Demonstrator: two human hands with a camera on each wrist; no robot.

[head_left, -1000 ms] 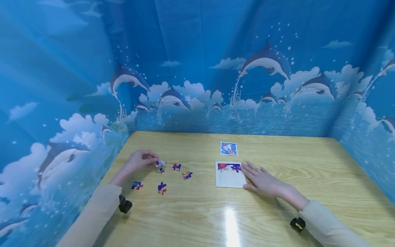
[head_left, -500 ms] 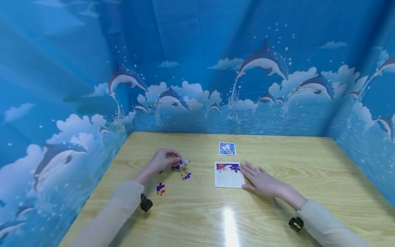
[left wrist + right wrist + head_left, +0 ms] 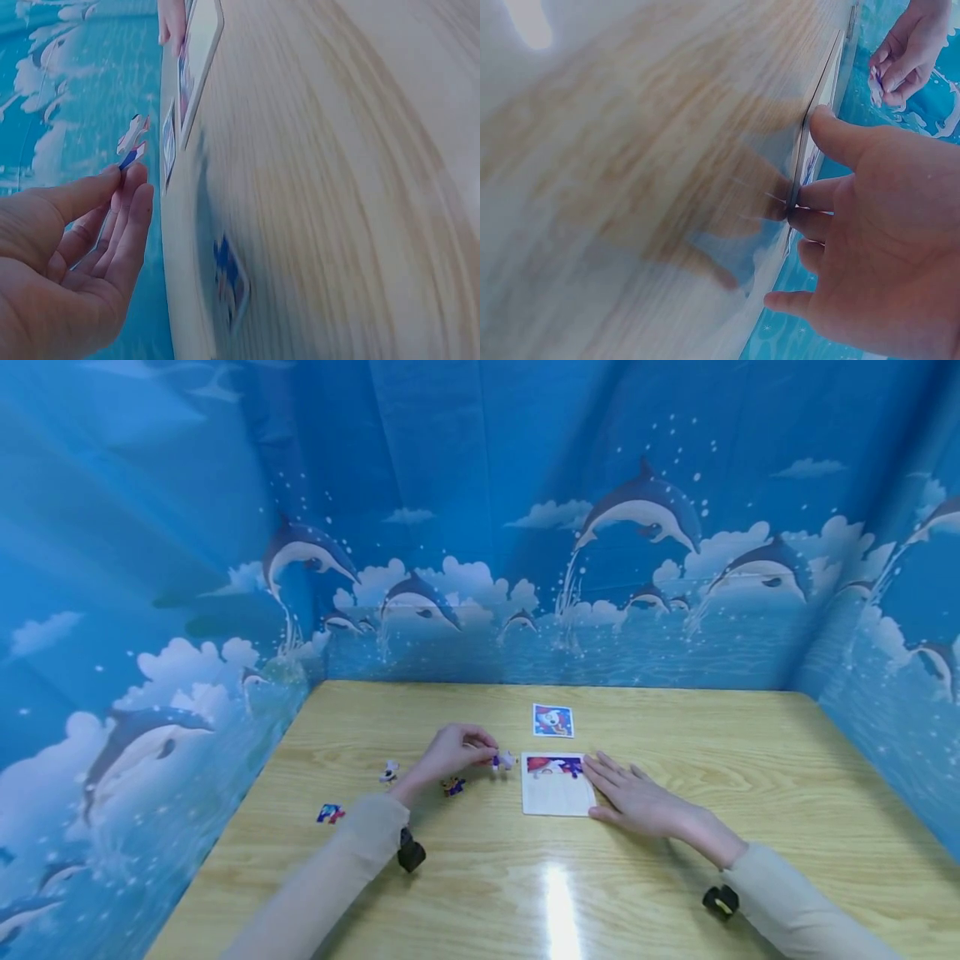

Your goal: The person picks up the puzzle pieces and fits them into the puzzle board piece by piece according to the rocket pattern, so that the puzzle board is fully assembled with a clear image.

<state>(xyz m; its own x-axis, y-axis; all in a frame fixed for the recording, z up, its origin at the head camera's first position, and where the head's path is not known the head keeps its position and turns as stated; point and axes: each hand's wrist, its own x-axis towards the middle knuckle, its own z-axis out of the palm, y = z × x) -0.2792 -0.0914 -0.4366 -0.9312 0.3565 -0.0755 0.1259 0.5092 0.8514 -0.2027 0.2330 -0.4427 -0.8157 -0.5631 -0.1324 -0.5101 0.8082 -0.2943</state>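
Thumb and fingertips of the left hand [image 3: 453,751] pinch a puzzle piece [image 3: 505,761] by one edge, a hold that apparently leaves most of the printed face uncovered; the piece, white and purple, hangs above the table just off the left side of a pale puzzle board [image 3: 558,798]; the other fingers curve loosely beneath and hold nothing. Across the board, the right hand [image 3: 637,798] lies with fingers extended and thumb spread, touching its right side and grasping nothing, seemingly to keep the board from sliding; a printed strip of red, white and purple [image 3: 555,766] fills the board's far end, while the near part is bare.

Just beyond the board, a small picture card [image 3: 552,722] showing a white character lies face up, placed perhaps where it can be seen over the hands; to the left, three loose pieces show around the left forearm, one brown and purple [image 3: 453,787], one mostly white [image 3: 389,772], one blue and red [image 3: 330,813], set apart from each other, possibly so each can be picked singly; whether the arm hides more cannot be told. Black wrist cameras [image 3: 410,852] sit below pale sleeves [image 3: 795,893]; a dolphin-print backdrop [image 3: 465,635] encloses the wood-grain table [image 3: 675,727].
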